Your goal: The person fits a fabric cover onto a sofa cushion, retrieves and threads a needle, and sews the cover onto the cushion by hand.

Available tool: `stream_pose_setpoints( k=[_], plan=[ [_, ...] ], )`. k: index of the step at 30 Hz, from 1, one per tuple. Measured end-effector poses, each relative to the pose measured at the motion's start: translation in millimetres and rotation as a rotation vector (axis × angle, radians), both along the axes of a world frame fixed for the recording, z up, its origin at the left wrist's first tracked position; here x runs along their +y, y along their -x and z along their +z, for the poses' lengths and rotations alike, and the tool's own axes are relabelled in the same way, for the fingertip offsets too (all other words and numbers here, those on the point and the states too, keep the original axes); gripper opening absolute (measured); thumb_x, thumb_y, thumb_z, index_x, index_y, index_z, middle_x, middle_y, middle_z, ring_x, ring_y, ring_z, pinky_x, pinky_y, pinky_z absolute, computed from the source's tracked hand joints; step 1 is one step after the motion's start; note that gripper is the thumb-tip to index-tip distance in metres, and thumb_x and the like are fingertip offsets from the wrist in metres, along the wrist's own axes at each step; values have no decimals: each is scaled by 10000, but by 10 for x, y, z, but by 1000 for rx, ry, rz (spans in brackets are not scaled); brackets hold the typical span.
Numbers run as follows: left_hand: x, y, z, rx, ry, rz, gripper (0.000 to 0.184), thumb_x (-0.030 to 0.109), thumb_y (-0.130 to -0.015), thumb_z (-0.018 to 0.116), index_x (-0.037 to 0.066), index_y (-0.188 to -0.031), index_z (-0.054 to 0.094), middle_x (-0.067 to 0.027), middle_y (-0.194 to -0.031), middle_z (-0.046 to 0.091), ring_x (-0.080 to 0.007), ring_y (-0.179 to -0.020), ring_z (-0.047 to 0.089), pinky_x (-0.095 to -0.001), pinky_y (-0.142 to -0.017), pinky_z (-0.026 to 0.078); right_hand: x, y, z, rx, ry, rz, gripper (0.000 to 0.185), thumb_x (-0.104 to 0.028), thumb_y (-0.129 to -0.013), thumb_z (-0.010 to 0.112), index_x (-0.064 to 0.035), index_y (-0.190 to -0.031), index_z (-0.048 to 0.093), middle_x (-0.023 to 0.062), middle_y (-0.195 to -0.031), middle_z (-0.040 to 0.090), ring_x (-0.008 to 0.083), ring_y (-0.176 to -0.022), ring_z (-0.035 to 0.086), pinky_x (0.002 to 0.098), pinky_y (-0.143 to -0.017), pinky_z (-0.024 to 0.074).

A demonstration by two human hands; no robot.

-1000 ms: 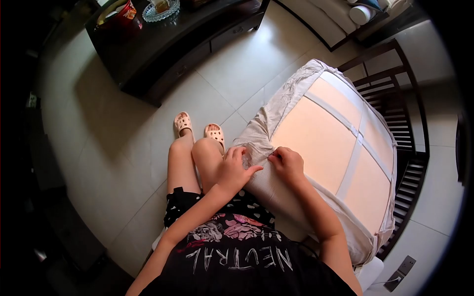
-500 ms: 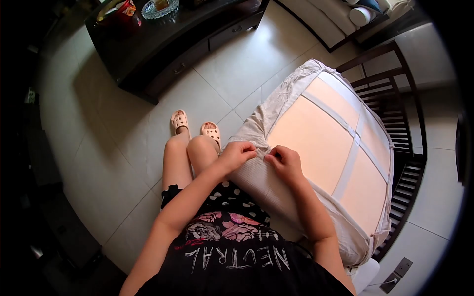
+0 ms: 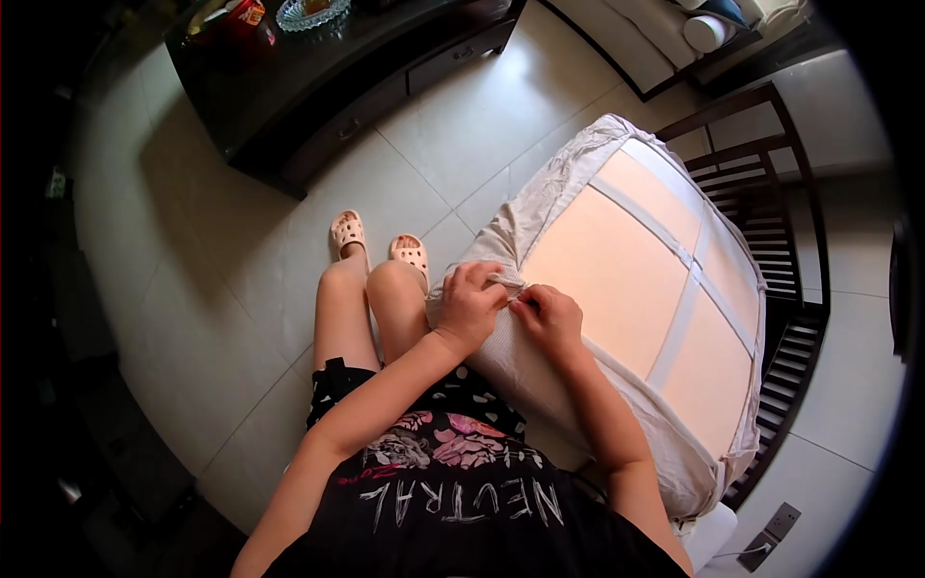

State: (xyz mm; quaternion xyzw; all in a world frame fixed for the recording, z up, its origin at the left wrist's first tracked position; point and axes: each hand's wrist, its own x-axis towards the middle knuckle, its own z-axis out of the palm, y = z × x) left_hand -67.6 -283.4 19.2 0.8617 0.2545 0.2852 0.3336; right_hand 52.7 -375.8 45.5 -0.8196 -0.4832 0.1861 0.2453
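Observation:
A large cushion lies with its peach-coloured face up, wrapped round the edges in a light striped fabric cover. Pale straps cross over that face. At the cushion's near left corner, my left hand pinches the gathered fabric edge between thumb and fingers. Close beside it, almost touching, my right hand is closed on the same gathered edge. Whether a thin cord or thread runs between the fingertips is too small to tell.
A dark wooden table with drawers stands at the upper left, bearing a glass dish and a red container. Behind the cushion is a dark slatted wooden chair frame. A wall socket is at lower right.
My left hand has moved from open beside the corner to a pinch on the fabric near my right hand. My right hand stays at the corner, shifted slightly. The view has moved a little.

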Motion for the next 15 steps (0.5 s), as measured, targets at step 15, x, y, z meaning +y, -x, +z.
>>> stream_pose_setpoints(
  k=[15],
  plan=[
    [-66,-41,-165,-29,88,-33,106,47,-683,559,31,-784,584,-88,-857,579,-248,-827,544,-332,-744,433,65,32,14,29,10,-77,121,-179,-673,622,-66,-673,577,80,-656,580,222,-574,562,312,-530,441]
  ],
)
